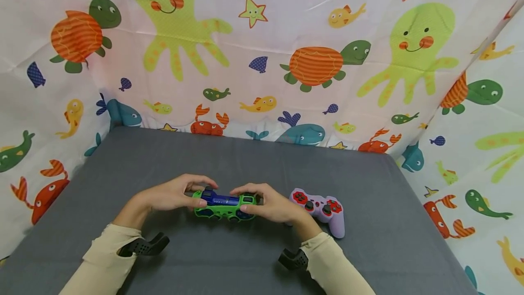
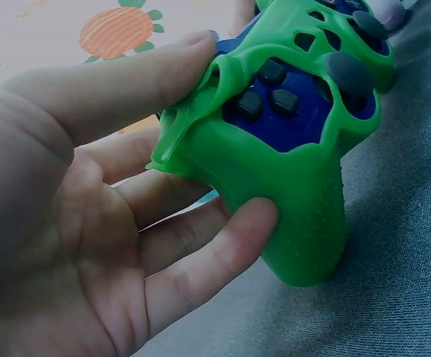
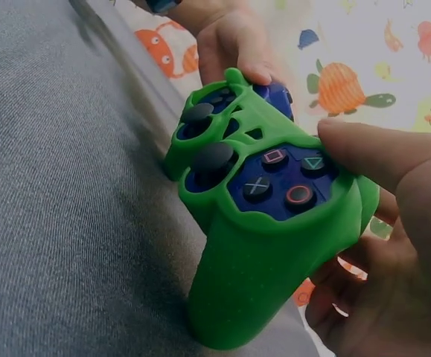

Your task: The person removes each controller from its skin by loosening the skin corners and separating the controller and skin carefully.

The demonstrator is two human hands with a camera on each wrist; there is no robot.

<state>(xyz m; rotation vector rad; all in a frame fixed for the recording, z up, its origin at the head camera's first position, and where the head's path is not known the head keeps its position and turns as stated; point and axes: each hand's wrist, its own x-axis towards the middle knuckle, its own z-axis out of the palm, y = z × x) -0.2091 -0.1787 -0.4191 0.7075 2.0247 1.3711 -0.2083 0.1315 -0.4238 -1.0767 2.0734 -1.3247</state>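
Apparently I'm adjusting a green rubbery sleeve on the dark-blue plastic game controller, lower centre of the head view; easing its edges seems next. My left hand and right hand pinch either end, fingers half-curled. Grey cloth lies underneath; white sea-creature-print fabric rises behind.

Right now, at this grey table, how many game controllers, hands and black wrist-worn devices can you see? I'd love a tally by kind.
Game controllers: 2 (green-covered blue controller, lilac controller)
Hands: 2 (left hand, right hand)
Black wrist-worn devices: 2 (left device, right device)
Total: 6
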